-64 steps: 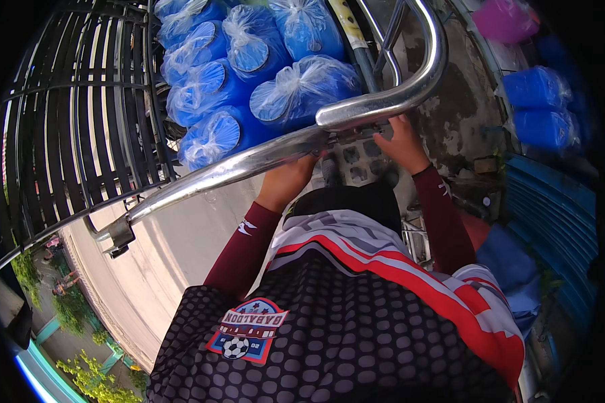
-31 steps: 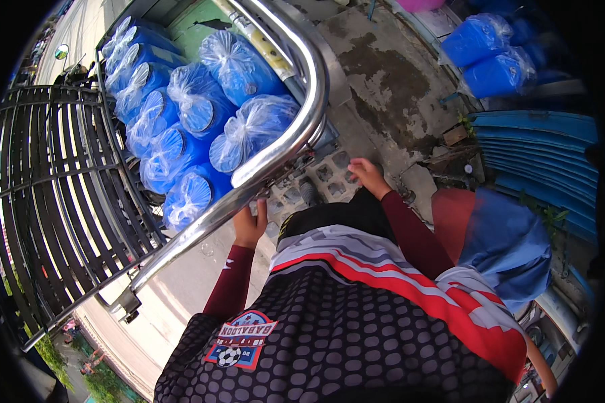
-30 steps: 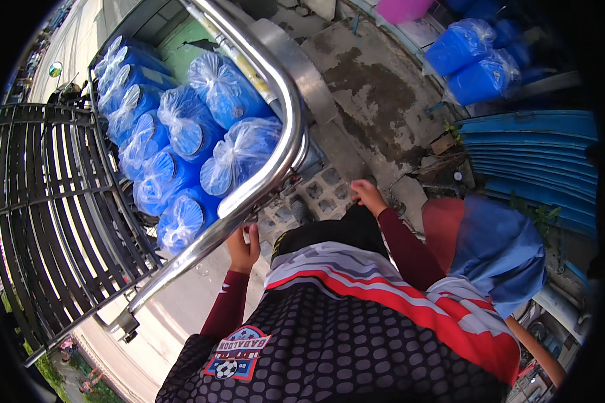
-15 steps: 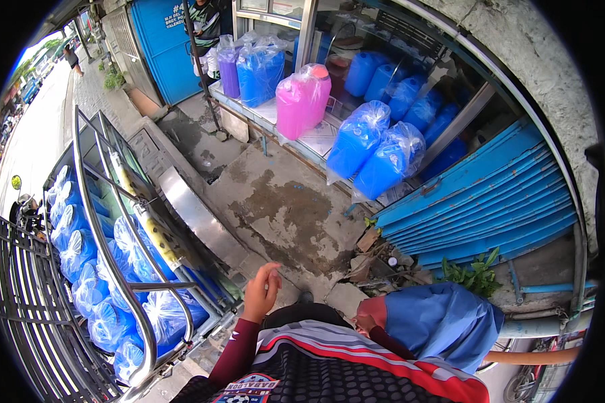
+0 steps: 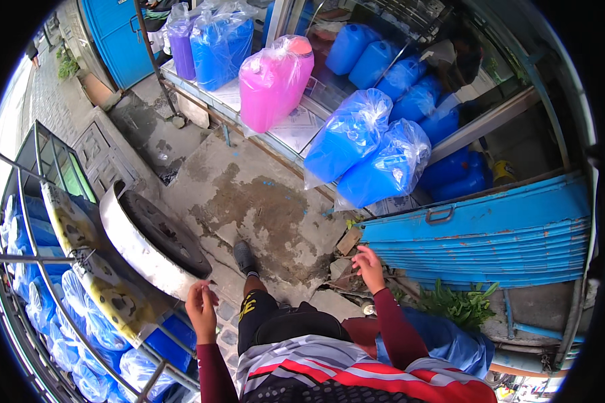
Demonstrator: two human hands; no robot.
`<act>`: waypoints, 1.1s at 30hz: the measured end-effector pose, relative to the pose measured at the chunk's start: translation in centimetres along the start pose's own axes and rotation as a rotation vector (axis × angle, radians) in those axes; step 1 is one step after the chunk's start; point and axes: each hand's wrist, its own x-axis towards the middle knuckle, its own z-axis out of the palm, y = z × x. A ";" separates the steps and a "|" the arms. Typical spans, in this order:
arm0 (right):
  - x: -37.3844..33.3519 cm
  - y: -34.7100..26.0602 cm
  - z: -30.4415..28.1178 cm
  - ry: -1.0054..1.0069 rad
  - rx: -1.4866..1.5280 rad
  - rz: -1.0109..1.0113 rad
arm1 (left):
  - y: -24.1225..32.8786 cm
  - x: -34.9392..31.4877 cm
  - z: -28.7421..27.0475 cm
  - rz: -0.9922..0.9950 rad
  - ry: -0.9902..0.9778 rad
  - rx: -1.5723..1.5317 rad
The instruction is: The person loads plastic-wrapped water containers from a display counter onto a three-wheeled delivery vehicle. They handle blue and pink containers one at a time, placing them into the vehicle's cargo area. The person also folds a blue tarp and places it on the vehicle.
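Note:
My left hand [image 5: 202, 310] hangs beside the near end of a round, shallow metal pan [image 5: 148, 248]; its fingers are loosely bent and nothing shows in them. Whether the fingertips touch the rim I cannot tell. My right hand [image 5: 369, 269] is held out with fingers apart and nothing in it, in the air before the blue folding shutter. Past both hands, two blue jugs in clear plastic bags [image 5: 383, 164] lean together on the shop ledge. Left of them stand pink jugs in a clear bag [image 5: 273, 91], then bagged blue jugs [image 5: 222, 50] and a purple one [image 5: 181, 47].
A vehicle with metal rails [image 5: 40, 258] at left carries many bagged blue jugs [image 5: 87, 316]. The blue folding shutter [image 5: 477, 235] is at right, above a green plant [image 5: 454, 305] and broken rubble [image 5: 343, 265]. More blue jugs [image 5: 373, 64] stand behind glass. Someone in blue cloth [image 5: 450, 342] is close at my right.
I have stepped forward, and the ledge with jugs appears nearer. My right hand has come up and out from my body. My left hand has lowered toward the metal pan.

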 end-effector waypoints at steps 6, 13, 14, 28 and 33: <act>20.1 -12.3 -0.5 0.317 -0.120 -0.388 | -2.8 7.2 -1.7 -0.216 -0.065 0.222; 40.1 -19.4 0.9 0.699 -0.928 -0.483 | 0.0 19.2 3.9 -0.190 -0.126 0.200; 40.8 -20.6 3.3 0.670 -0.962 -0.370 | 0.5 19.6 4.8 -0.180 -0.086 0.186; 41.0 -18.7 1.7 0.582 -0.940 -0.351 | 0.8 18.3 8.0 -0.072 0.628 0.174; 40.1 -22.9 5.5 0.560 -1.252 0.013 | 3.1 18.6 0.1 0.219 0.973 0.383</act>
